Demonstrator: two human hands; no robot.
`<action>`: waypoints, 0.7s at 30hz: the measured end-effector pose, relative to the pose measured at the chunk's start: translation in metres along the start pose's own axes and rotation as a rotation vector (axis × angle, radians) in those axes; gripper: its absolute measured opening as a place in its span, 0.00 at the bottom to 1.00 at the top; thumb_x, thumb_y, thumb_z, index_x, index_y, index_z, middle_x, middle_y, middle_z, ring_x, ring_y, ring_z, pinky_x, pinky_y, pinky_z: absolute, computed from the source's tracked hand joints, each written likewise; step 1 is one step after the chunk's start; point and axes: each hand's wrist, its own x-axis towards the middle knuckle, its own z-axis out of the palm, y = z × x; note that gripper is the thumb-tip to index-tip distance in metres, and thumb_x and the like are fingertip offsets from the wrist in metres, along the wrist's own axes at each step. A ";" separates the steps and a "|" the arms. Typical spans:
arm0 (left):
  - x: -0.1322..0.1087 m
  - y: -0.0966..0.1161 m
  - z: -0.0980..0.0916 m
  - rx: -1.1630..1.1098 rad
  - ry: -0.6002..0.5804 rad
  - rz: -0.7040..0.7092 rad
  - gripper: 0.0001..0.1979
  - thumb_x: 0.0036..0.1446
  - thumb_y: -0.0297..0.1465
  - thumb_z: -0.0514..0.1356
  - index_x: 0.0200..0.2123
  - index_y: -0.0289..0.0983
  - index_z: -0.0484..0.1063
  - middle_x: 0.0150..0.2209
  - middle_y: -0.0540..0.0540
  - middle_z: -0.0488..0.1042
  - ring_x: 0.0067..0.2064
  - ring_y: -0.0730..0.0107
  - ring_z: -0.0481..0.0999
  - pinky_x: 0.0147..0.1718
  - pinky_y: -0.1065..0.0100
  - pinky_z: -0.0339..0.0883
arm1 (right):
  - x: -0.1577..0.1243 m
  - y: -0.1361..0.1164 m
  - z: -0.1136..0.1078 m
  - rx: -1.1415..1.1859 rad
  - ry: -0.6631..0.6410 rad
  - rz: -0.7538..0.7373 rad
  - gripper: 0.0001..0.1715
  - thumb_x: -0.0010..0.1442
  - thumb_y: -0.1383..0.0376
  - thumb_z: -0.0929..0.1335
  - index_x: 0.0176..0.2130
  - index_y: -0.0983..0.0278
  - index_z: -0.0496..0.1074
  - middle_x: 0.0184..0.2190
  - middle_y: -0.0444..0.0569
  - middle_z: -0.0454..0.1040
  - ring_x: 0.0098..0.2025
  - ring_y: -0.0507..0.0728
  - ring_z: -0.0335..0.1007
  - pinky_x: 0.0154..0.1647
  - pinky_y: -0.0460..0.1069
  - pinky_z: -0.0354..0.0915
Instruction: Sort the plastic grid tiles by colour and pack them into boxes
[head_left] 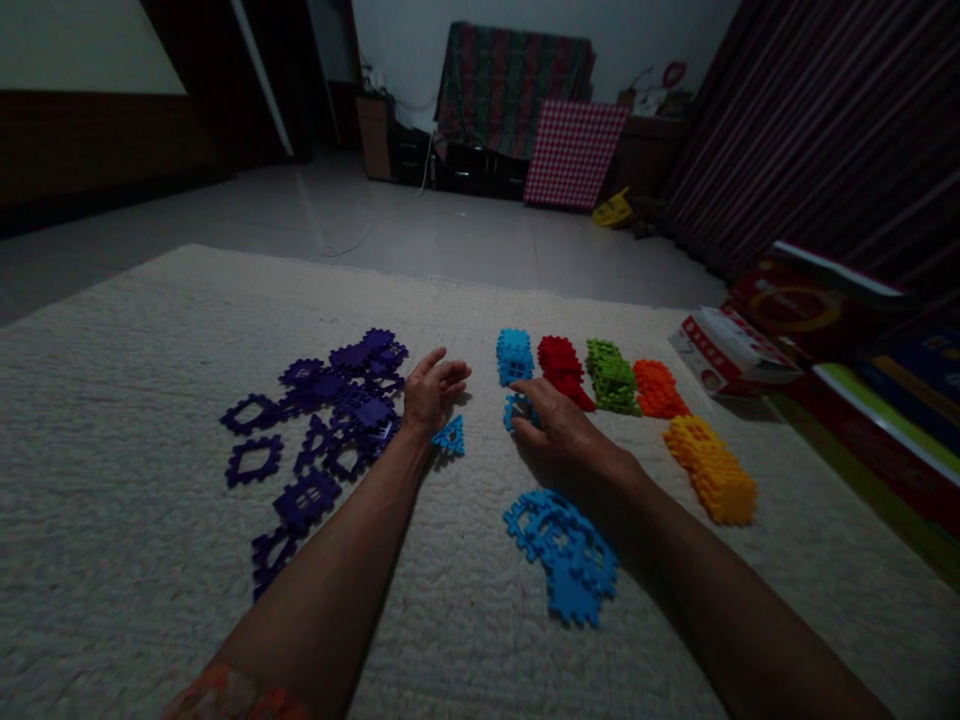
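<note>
left hand [435, 388] held loosely spread, light-blue toothed plastic triangle [451, 437] nearby, blue notched plastic piece [513, 412] part-covered by right hand [556, 420], near light-blue plastic stack [514, 352], whether pinched cannot be told

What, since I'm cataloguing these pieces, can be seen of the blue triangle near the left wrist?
The blue triangle is small, thin and light blue, looks like plastic, and has toothed edges around an open middle. It seems to lie flat on the pale, textured mat, right beside the wrist of the left hand. Its left corner reaches the wrist's edge in this view; whether they touch cannot be told.
</note>
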 end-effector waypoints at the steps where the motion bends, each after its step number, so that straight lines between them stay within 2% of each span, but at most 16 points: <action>1: 0.000 0.000 0.000 0.000 -0.002 0.002 0.23 0.48 0.24 0.63 0.50 0.34 0.67 0.29 0.48 0.78 0.32 0.70 0.80 0.29 0.74 0.69 | -0.001 0.001 0.000 0.000 -0.015 -0.018 0.30 0.61 0.65 0.66 0.62 0.65 0.64 0.56 0.60 0.70 0.57 0.63 0.69 0.58 0.58 0.66; 6: 0.000 -0.001 0.000 -0.007 -0.005 0.001 0.23 0.48 0.24 0.64 0.49 0.35 0.67 0.28 0.49 0.78 0.31 0.72 0.80 0.28 0.75 0.69 | -0.006 0.004 -0.001 0.001 -0.073 -0.017 0.34 0.57 0.67 0.69 0.62 0.60 0.64 0.60 0.57 0.67 0.62 0.64 0.65 0.63 0.60 0.63; 13: 0.002 -0.002 -0.002 -0.015 -0.019 0.010 0.22 0.48 0.24 0.63 0.49 0.34 0.67 0.27 0.49 0.78 0.31 0.70 0.80 0.28 0.74 0.69 | -0.006 0.013 -0.006 0.025 -0.126 -0.013 0.36 0.55 0.68 0.69 0.62 0.58 0.64 0.60 0.54 0.68 0.61 0.64 0.66 0.62 0.59 0.63; 17: 0.002 -0.002 -0.002 -0.022 -0.022 0.009 0.23 0.47 0.24 0.63 0.49 0.35 0.67 0.27 0.49 0.78 0.32 0.71 0.80 0.28 0.74 0.69 | -0.007 0.012 -0.006 -0.001 -0.137 0.008 0.30 0.55 0.69 0.68 0.57 0.58 0.68 0.53 0.53 0.72 0.55 0.62 0.69 0.57 0.57 0.66; 21: 0.001 -0.001 -0.001 -0.017 -0.018 0.009 0.23 0.47 0.24 0.63 0.49 0.34 0.67 0.27 0.49 0.78 0.31 0.71 0.80 0.28 0.74 0.69 | -0.001 0.006 -0.003 -0.017 -0.041 -0.062 0.29 0.56 0.71 0.67 0.57 0.60 0.67 0.53 0.55 0.70 0.55 0.61 0.67 0.57 0.57 0.65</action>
